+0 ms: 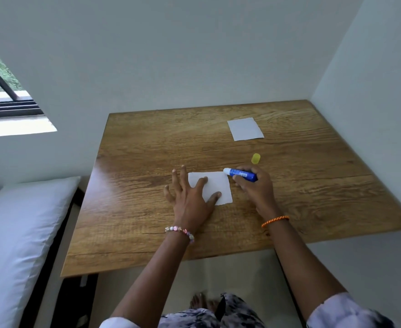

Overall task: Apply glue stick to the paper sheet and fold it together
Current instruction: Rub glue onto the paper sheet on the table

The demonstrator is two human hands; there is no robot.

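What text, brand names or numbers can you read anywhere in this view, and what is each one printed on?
Glue stick, held in the right hand: pale printing on the blue barrel, too small and blurred to read.
Yellow cap: no markings visible.
Near paper sheet, pressed flat by the left hand: blank.
Far paper sheet: blank.
No text here can be quoted.

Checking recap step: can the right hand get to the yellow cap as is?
Probably not yet: the right hand grips the glue stick. The way to the yellow cap, just beyond it on the table, looks free, but its fingers are occupied.
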